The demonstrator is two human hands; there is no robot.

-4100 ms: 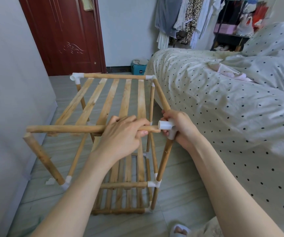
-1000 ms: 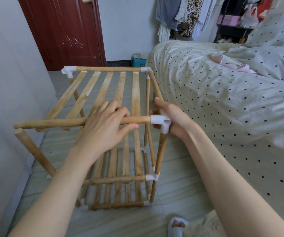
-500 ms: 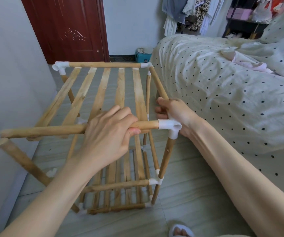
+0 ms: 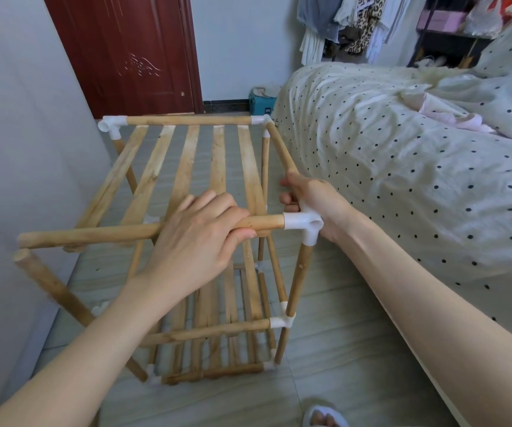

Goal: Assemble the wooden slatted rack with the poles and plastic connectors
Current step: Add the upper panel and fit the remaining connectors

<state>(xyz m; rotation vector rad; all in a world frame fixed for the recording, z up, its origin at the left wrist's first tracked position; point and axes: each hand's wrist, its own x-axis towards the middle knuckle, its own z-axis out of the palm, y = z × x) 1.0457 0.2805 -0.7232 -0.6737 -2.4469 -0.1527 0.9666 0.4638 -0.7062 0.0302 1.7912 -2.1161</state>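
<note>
Since half a second ago my left hand point(image 4: 199, 241) has gripped the front pole point(image 4: 94, 235) tighter while my right hand point(image 4: 313, 195) grasps the side pole behind the white corner connector point(image 4: 302, 224), and I judge the pole's free left end could slip past the bare upright point(image 4: 51, 285).

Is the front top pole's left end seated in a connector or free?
Free. The front top pole ends bare at left; only its right end enters the white connector, and the left hand grips it.

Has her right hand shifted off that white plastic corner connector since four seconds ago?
Yes. The right hand moved from the white plastic corner connector onto the side pole behind it.
</note>
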